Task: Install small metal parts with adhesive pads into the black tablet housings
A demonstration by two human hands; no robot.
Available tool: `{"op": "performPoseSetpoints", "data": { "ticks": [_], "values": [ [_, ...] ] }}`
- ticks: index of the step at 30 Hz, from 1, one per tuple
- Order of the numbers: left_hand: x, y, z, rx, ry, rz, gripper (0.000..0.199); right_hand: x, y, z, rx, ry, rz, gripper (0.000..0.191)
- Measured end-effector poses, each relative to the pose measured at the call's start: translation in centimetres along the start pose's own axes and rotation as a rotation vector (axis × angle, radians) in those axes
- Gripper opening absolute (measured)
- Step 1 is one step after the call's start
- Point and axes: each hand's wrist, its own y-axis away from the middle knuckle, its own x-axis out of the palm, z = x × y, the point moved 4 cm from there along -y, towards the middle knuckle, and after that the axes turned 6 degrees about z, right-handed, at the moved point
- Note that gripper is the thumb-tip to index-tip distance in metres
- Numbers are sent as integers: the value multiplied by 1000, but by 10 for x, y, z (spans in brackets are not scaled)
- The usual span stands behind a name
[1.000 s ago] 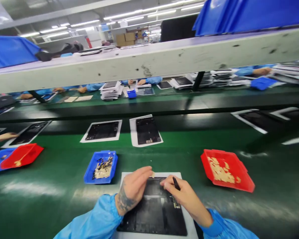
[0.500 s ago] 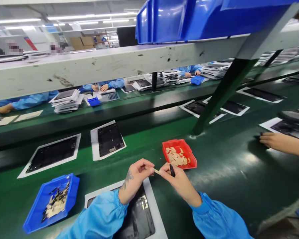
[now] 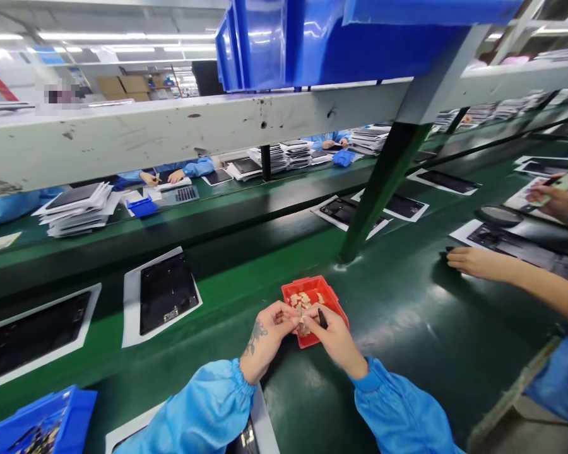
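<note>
From the head camera, I have my left hand [image 3: 267, 331] and right hand [image 3: 334, 337], both in pale blue elasticated sleeves [image 3: 397, 410], drawn together low over a shallow red plastic tray [image 3: 312, 282] heaped with small beige paper-like pieces [image 3: 307, 302]. Both hands are closed in a pinch. The right grips a slim black pen [image 3: 322, 318], tucked back so its fingertips stay free. A narrow beige strip [image 3: 301, 315] seems held between the two sets of fingers, though they hide most of it, so I may be misjudging which hand has it.

The tray sits directly beneath my hands, keeping the pieces within easy reach, and its raised rim is the nearest edge. Left of it lies a black rectangular tablet panel [image 3: 165, 293] on a white sheet. To the right, a wide stretch of glossy green conveyor belt [image 3: 407, 328] separates the tray from a co-worker's hand [image 3: 478, 263]. A dark green steel post [image 3: 383, 189] rises beyond the tray.
</note>
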Motion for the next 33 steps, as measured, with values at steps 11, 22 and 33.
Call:
{"op": "performPoseSetpoints", "data": {
  "ticks": [11,22,33],
  "values": [
    [5,-9,2,-55,-27,94,17,-9,5,1,-36,91,-47,20],
    [-7,-9,5,-54,-124,112,22,-7,4,-4,-16,97,-32,22],
    [-10,-11,6,-24,-333,64,16,-7,5,-8,27,114,-83,23]
  ]
}}
